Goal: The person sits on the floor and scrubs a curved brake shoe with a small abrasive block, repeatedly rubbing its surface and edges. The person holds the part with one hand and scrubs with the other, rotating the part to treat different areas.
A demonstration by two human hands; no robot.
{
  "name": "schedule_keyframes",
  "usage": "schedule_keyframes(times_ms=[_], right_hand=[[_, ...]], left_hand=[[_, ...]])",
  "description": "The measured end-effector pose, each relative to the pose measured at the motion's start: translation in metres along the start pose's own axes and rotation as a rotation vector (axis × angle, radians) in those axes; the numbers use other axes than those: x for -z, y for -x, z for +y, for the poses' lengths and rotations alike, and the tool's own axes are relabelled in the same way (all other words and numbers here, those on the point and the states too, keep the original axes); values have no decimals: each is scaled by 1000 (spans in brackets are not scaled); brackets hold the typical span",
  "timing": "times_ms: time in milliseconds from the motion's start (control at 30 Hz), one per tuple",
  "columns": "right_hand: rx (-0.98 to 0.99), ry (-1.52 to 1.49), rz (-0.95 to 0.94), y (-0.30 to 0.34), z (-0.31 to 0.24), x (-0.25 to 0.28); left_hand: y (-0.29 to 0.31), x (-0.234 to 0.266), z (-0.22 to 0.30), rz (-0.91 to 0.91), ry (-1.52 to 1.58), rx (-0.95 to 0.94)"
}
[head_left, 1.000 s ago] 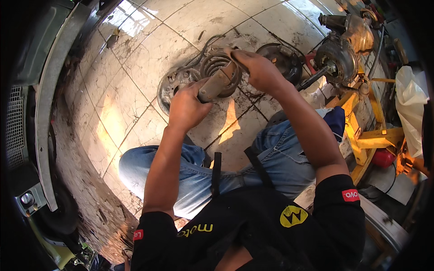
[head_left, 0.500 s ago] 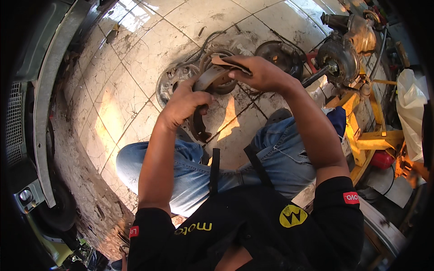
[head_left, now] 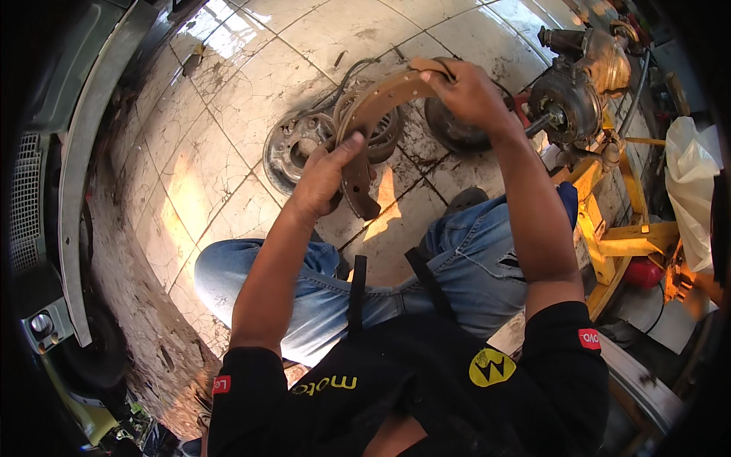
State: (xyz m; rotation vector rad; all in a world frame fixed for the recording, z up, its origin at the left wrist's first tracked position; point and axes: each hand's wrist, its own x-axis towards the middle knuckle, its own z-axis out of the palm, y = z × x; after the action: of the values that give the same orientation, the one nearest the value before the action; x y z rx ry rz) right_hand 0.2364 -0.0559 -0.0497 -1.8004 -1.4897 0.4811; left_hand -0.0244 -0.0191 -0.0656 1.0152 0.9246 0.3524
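A curved, brown brake shoe (head_left: 381, 107) with rivet holes arcs between my hands above the tiled floor. My left hand (head_left: 324, 177) is closed round its near part, the thumb lying on the outer face. At its far right end my right hand (head_left: 474, 97) is closed on a folded brown piece of sandpaper (head_left: 431, 65), pressed to the shoe; the fingers behind are hidden. Below the shoe on the floor lie a dirty metal hub plate (head_left: 283, 152) with holes and a round metal ring (head_left: 392, 141), partly covered by the shoe.
A dark round drum (head_left: 449, 129) sits right of the ring, near a black cable (head_left: 346, 80). Farther right, a greasy axle assembly (head_left: 567, 99) rests by a yellow metal stand (head_left: 636, 240). A vehicle's metal edge (head_left: 76, 160) runs along the left. My knees flank the work.
The brake shoe has turned so its outer face and rivet holes show. My right hand has moved right with the sandpaper along the shoe, and my left hand has shifted slightly right.
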Motion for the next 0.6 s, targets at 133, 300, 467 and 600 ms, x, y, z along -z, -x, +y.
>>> schedule_keyframes(times_ms=[133,300,467,600], right_hand=[[40,123,-48,-1,-4,-5],[408,275,146,9,-7,-28],[424,517,-13,20,-5,-70],[502,406,-124,36,-19,-87]], left_hand=[[8,0,1,25,265,95],[10,0,7,33,391,86],[19,-8,14,50,368,50],[18,-7,8,91,340,42]])
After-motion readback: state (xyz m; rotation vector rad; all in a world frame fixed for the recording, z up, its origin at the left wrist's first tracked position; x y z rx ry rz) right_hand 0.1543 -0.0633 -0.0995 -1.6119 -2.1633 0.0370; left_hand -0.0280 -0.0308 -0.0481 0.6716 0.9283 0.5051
